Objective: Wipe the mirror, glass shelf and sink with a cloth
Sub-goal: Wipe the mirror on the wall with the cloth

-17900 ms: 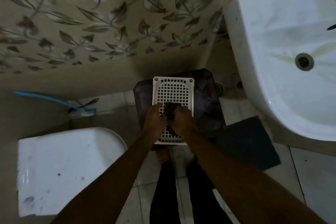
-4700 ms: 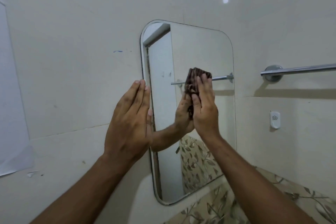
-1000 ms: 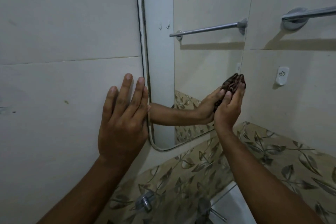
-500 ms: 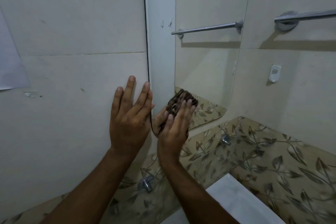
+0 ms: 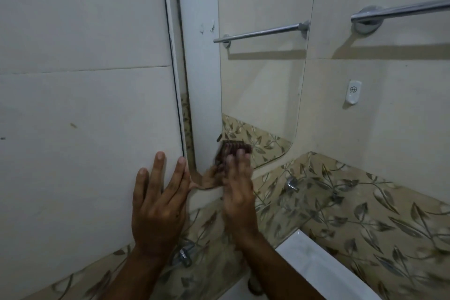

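Cloth on mirror, lower edge, R hand wiping.

R hand point(image 5: 237, 192) lay flat, fingers together, pressing a dark brown cloth point(image 5: 233, 150) against the mirror point(image 5: 263, 85) near its bottom edge, approx. 6 o'clock on the glass; hand blurred, so finger detail unclear. Cloth showed above the fingertips, pinned under the palm, not pinched. L hand point(image 5: 159, 204) was spread open, fingers apart, flat on the wall tile point(image 5: 80, 117) just beside the mirror's lower L corner, at 9 o'clock from the cloth, holding nothing. Towel rail point(image 5: 401, 11) sat at 2 o'clock from the mirror, w/ a small white wall hook point(image 5: 352, 92) below it. White sink point(image 5: 323, 273) rim lay at 5 o'clock from the R hand, well apart from the cloth. Leaf-pattern tile band point(image 5: 365, 212) ran between sink and mirror.
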`<state>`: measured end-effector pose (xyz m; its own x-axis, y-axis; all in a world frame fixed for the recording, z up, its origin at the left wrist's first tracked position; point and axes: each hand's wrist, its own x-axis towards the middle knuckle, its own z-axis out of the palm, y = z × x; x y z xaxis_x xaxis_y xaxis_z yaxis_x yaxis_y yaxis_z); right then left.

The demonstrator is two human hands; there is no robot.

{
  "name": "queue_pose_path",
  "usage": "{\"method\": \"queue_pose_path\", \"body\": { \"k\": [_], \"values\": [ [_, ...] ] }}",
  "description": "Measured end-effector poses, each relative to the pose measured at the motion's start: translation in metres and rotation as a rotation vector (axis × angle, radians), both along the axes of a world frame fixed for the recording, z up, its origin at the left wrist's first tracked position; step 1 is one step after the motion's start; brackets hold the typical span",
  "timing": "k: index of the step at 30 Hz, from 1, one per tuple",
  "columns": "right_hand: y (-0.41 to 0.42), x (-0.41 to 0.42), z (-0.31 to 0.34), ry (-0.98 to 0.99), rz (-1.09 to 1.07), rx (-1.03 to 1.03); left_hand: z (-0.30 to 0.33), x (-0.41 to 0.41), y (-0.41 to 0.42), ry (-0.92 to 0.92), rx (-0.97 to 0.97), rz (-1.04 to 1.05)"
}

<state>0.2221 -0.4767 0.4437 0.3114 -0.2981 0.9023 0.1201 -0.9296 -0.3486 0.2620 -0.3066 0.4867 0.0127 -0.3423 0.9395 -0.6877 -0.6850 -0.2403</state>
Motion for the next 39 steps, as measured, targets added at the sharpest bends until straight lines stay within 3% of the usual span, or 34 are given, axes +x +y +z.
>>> {"method": "queue_pose_path", "body": {
  "k": [4, 11, 19, 25, 33, 39],
  "values": [
    [-0.057, 0.004, 0.016, -0.072, -0.076, 0.279, -0.004, 0.005, -0.003, -0.024, -0.025, 0.045],
    [-0.134, 0.018, 0.053, -0.139, -0.203, 0.437, -0.006, 0.005, -0.004, -0.026, -0.035, 0.049],
    [-0.136, 0.02, 0.064, -0.162, -0.232, 0.811, -0.008, 0.006, -0.005, -0.023, -0.032, 0.051],
    [-0.048, 0.021, 0.047, -0.162, -0.173, 0.745, -0.008, 0.007, -0.004, -0.015, -0.024, 0.049],
    [0.058, 0.004, 0.035, -0.075, -0.034, 0.349, 0.0, -0.003, 0.001, 0.059, -0.018, -0.019],
    [0.096, -0.018, 0.042, 0.044, 0.038, 0.407, 0.014, -0.023, 0.012, 0.29, -0.003, -0.194]
  ]
}}
